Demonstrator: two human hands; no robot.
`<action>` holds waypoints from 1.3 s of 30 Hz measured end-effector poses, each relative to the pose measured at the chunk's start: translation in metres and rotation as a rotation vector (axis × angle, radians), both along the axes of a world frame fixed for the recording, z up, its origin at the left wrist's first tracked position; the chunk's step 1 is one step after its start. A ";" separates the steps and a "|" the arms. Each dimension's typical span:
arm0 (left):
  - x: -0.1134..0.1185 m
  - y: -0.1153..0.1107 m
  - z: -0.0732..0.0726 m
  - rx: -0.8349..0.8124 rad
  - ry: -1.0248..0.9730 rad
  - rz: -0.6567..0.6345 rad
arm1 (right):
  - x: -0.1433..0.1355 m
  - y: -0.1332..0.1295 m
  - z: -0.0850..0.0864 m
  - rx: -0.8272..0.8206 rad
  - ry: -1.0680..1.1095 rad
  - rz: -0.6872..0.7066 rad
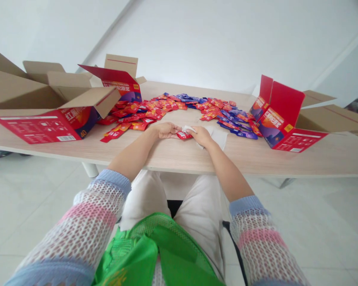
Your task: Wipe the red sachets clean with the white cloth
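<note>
Between my hands, low over the table's near middle, is a red sachet (184,135). My left hand (166,130) pinches its left end. My right hand (201,136) is closed on a white tissue (189,128), which lies against the sachet's upper right side. More white tissue (219,136) spreads on the table under and beside the right hand. To the left of my left hand lies a heap of red and orange sachets (143,113). Beyond my right hand are more red sachets (211,108) and a row of purple ones (237,124).
A large open carton (44,125) stands at the left, its flaps spread, with another red carton (123,89) behind it. A third open carton (282,123) is at the right. The wooden table (179,157) backs onto a white wall (214,43).
</note>
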State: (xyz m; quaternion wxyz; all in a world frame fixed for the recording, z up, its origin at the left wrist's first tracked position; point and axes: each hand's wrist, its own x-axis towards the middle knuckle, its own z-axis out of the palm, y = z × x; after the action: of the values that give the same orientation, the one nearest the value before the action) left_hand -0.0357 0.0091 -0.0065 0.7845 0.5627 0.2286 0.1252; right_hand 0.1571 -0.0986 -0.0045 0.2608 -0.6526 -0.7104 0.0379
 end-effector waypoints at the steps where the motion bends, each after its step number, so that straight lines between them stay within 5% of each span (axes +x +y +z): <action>1: 0.000 0.000 0.000 0.005 -0.002 -0.004 | -0.004 -0.001 0.001 -0.012 0.033 0.062; 7: 0.003 0.002 -0.003 0.027 -0.015 0.026 | -0.015 -0.007 0.003 -0.069 0.349 0.444; 12: 0.002 0.001 -0.002 0.050 -0.005 -0.010 | -0.014 -0.011 0.007 -0.196 0.457 0.514; 22: -0.007 0.008 -0.004 -0.006 -0.072 -0.165 | 0.005 -0.012 0.011 -0.242 0.575 0.468; 29: -0.013 0.016 -0.006 -0.047 -0.139 -0.281 | 0.014 -0.002 0.001 -0.130 0.565 0.349; 34: -0.013 0.016 -0.006 -0.042 -0.152 -0.252 | 0.023 0.003 -0.005 -0.060 0.425 0.268; 39: -0.014 0.017 -0.004 -0.050 -0.096 -0.247 | 0.026 0.000 0.000 -0.015 0.164 0.019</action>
State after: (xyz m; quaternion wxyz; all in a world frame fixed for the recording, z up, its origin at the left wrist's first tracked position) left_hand -0.0493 0.0257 -0.0107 0.8177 0.5602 0.1228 0.0489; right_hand 0.1833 -0.0985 -0.0050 0.3130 -0.6425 -0.6924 0.0992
